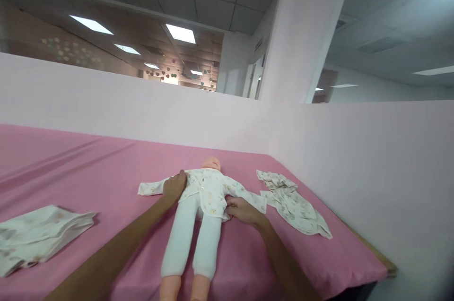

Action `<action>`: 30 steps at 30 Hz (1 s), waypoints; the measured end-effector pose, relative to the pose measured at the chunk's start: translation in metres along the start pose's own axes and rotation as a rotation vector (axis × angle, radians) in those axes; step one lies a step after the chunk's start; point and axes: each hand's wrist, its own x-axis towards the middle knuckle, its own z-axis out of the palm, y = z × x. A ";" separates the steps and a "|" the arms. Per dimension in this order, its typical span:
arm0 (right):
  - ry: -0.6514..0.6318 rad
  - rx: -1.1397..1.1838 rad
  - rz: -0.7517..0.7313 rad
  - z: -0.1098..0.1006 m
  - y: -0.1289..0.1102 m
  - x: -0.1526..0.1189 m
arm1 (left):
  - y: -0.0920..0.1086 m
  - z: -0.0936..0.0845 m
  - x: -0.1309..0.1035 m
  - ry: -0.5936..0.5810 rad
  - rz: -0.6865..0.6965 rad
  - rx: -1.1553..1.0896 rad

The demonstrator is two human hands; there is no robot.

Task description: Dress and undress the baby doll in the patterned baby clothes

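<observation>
Peach-coloured doll [213, 163] laid on pink cloth [117, 168]; white fabric trousers [186, 223], printed white jacket [213, 190] already put on. Jacket edge apparently pinched by right hand [244, 210]; left hand [175, 186] laid at chest, grip unclear. Full fastening unconfirmed.

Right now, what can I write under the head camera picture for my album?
Left hand and right hand touch the white top of a doll lying on a pink sheet.

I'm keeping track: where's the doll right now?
In the head view, the doll lies in the lower half, just left of centre, on the pink sheet between the left hand and right hand.
</observation>
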 end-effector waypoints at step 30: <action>0.309 -0.610 0.030 0.017 0.024 0.018 | -0.091 -0.086 -0.065 -0.086 0.115 0.035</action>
